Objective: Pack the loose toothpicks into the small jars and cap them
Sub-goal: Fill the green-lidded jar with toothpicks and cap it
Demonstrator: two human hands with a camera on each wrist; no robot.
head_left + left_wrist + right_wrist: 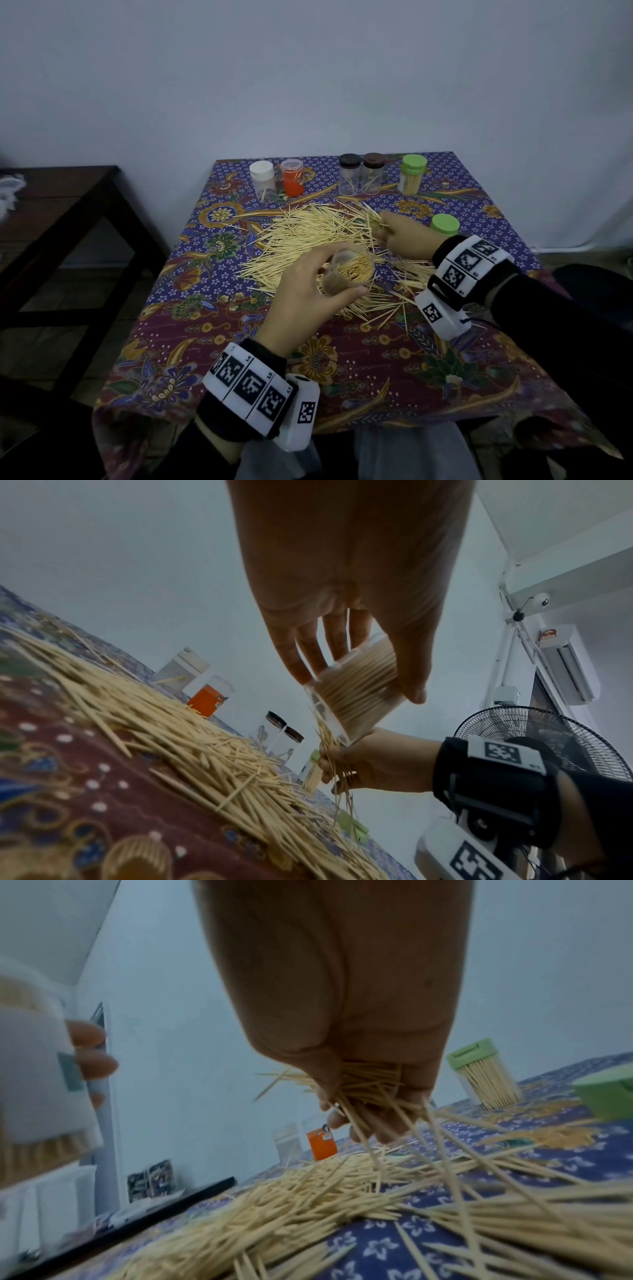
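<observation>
The left hand (301, 291) has its grip wrapped around an uncapped clear jar (349, 270), thumb on one side and fingers on the other, and holds it tilted above the surface (342, 370) with its mouth toward the head camera; it looks close to full of toothpicks standing on end. The right hand (404, 240) has its grip closed on a bunch of toothpicks (363, 1085) at the far right edge of the loose pile (308, 233), and several sticks splay out and dangle from below the fingers. The sticks are probably very light, stiff and brittle with sharp tips, so a pinch across the middle of a bunch lined up the same way should handle best; a crossed bunch like this one is likely to shed sticks or jam at the jar's mouth. The jar seems to be thin, smooth plastic, light even when packed, and is best held around its wall below the rim, leaving the opening free. A firm squeeze could flex it, and tilting it further may let the packed sticks slide out. A green lid (444, 224) lies just beyond the right hand, and along the far edge stand capped jars, among them a filled green-capped jar (412, 174).
</observation>
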